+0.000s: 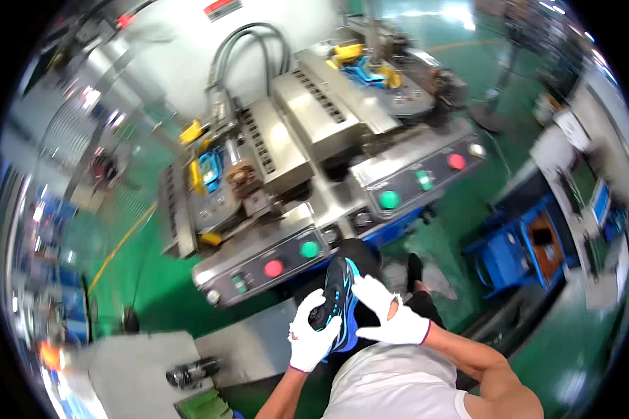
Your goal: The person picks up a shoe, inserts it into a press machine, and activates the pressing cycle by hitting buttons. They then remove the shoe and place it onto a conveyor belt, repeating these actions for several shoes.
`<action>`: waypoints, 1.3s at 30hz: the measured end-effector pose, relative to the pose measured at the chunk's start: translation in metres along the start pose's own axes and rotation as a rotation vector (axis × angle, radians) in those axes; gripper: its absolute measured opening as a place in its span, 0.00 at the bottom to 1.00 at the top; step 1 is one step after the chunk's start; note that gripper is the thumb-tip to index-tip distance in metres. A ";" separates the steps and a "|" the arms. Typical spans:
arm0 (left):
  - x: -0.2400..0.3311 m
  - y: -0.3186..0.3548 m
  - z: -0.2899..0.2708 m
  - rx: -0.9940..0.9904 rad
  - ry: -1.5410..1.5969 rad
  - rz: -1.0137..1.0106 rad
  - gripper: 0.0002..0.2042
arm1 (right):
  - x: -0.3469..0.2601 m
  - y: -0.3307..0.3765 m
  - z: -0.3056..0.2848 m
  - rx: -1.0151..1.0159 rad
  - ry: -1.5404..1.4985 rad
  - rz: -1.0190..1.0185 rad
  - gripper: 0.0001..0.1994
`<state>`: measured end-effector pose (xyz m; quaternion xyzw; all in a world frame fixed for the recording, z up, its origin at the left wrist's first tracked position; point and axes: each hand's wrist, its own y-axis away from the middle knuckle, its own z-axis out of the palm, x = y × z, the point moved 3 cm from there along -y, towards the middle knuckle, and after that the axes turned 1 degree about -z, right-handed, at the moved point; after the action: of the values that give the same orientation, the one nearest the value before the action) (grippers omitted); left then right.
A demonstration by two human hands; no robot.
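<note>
A black sneaker (337,283) with a bright blue sole is held upright in front of my body, toe pointing away from me. My left hand (314,332), in a white glove, closes round the heel and left side of the shoe. On the other side is my right hand (393,314), also gloved, with fingers and thumb stretched apart. Its fingertips lie at the sole's right edge; whether they press on it I cannot tell.
Ahead stands a metal machine with two control panels (276,267) (426,174) bearing green and red buttons. Blue and yellow fixtures (210,167) sit on it, and black hoses (255,42) arch behind. A bench (143,363) at lower left carries a dark shoe (192,373). Blue cart (507,258) at right.
</note>
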<state>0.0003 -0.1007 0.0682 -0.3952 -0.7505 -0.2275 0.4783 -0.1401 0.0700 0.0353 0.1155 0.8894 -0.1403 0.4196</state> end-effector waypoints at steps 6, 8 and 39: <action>0.115 -0.064 0.154 -0.154 0.258 0.325 0.24 | -0.011 0.080 -0.061 0.448 0.371 0.401 0.54; 0.170 -0.063 0.203 -0.297 0.333 0.483 0.26 | 0.023 0.105 -0.098 0.894 0.423 0.365 0.51; -0.021 -0.051 0.205 -0.464 -0.259 -0.015 0.18 | 0.434 0.427 -0.653 1.360 0.701 0.873 0.36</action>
<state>-0.1463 0.0090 -0.0391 -0.5147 -0.7361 -0.3445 0.2732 -0.7383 0.7329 0.0293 0.7063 0.5671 -0.4231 -0.0211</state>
